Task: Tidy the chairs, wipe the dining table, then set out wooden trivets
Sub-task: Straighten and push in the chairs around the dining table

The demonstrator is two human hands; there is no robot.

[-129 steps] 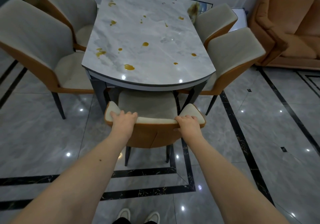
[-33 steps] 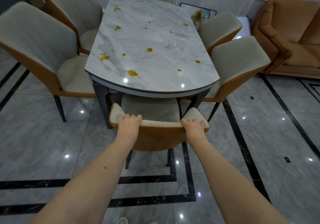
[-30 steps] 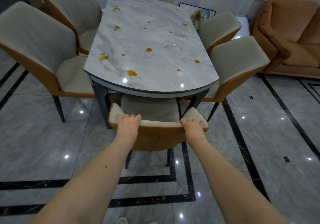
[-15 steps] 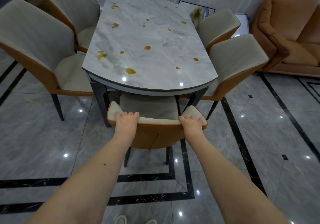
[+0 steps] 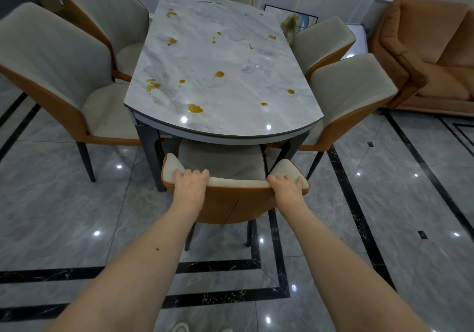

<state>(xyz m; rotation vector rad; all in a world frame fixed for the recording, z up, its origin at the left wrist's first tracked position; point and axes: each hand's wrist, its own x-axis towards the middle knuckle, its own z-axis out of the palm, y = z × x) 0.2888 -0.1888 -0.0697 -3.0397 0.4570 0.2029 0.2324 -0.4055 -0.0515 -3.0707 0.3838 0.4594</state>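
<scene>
Left hand (image 5: 190, 183) and right hand (image 5: 285, 186) both grip the top edge of the near chair (image 5: 230, 178), its seat tucked partly under the dining table (image 5: 225, 80). Amber spills (image 5: 195, 108) dot the marble top, perhaps sauce; 5 more chairs ring it, and a sofa (image 5: 425, 55) stands far right.

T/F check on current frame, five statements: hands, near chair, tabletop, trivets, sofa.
1. Both hands grip the near chair's backrest top: left hand, right hand. True.
2. The tabletop is wiped clean. False: amber spills dot it.
3. Wooden trivets sit on the table. False: none are visible.
4. The near chair's seat is partly under the table. True.
5. The sofa is grey. False: it is orange.
</scene>
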